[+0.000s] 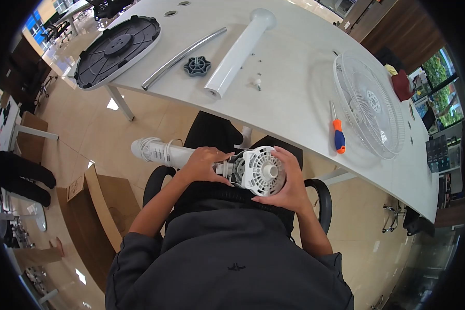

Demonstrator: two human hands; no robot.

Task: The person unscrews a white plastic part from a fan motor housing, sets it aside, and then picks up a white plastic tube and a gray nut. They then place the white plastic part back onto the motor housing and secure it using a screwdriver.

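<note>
Far left on the white table (294, 98): round fan base (118, 49), dark ribbed plastic underside up, pale rim overhanging the table's left edge. Just right of it a curved metal tube (183, 57), smooth and shiny, lying diagonally. Next, a dark lobed plastic knob (197, 66). Beside that a white plastic pole (240, 51), smooth cylinder with flared upper end, lower end near the table's front edge. Small screws (257, 82) lie loose just right of the pole's lower end.

Below the table edge, over the person's lap: fan motor unit (261, 170), white plastic, round vented housing with a central hub facing up toward the camera. Its white neck (163, 152) runs off to the left, smooth tube with a coiled cord at the far end; long axis roughly horizontal, tilted slightly up-left. Left hand (204, 165) is wrapped around the neck where it joins the housing, fingers curled closed on it. Right hand (289, 183) cups the housing from the right and beneath, fingers bent around its rim, gripping.

Open bare tabletop between the pole and the screwdriver (337, 135) (orange and blue handle, metal shaft pointing away), which lies near the front edge. Just right of it the fan grille (369, 111), a round dish of thin white wire. Floor room left of the chair is narrowed by a cardboard box (103, 206).
</note>
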